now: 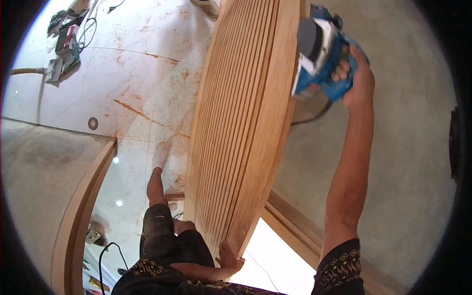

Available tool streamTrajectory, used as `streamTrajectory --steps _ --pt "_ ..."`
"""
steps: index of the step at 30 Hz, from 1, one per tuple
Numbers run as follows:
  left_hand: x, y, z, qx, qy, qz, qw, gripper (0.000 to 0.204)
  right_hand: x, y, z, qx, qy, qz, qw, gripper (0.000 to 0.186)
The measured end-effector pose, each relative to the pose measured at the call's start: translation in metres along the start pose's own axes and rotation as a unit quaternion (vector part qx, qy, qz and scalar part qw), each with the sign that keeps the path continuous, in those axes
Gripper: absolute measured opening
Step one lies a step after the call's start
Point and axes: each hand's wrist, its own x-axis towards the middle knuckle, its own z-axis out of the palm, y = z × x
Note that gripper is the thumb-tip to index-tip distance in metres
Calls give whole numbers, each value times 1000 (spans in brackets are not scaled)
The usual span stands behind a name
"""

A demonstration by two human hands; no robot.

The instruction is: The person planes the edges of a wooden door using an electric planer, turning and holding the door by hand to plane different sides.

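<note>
Pale tiled floor [147, 88] left of the wooden panel [231, 113], dusted orange-brown; matte grey surface [413, 147] right of it. One panel, parallel grooves, smooth border. One blue power tool [327, 66] at its far right edge, my right hand [358, 81] closed round it. My left hand [228, 258] part-open, touching panel's near end.

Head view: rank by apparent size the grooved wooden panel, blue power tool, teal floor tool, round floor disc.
1. Grooved wooden panel
2. Blue power tool
3. Teal floor tool
4. Round floor disc

Floor items look farther away, so true sizes unsure.
</note>
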Motion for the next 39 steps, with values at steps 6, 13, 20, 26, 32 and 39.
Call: streamTrajectory --steps 6,13,20,26,32,39 --pt "-180 52 55 54 0 -80 995 93 -124 -22 -6 60 61 82 993 27" --pt "-140 118 46 -19 97 68 993 114 -221 -9 -64 101 37 113 988 22" --pt "-92 158 -10 -31 18 27 999 120 -219 4 -37 117 88 154 977 17" --pt "-25 174 -66 -26 -41 28 998 120 -164 46 -6 155 80 163 971 21" --pt "19 178 -77 -28 -52 1 998 124 -130 77 13 127 69 200 969 27" --pt "26 182 -72 -57 -20 38 997 124 -119 82 23 169 56 208 962 22"
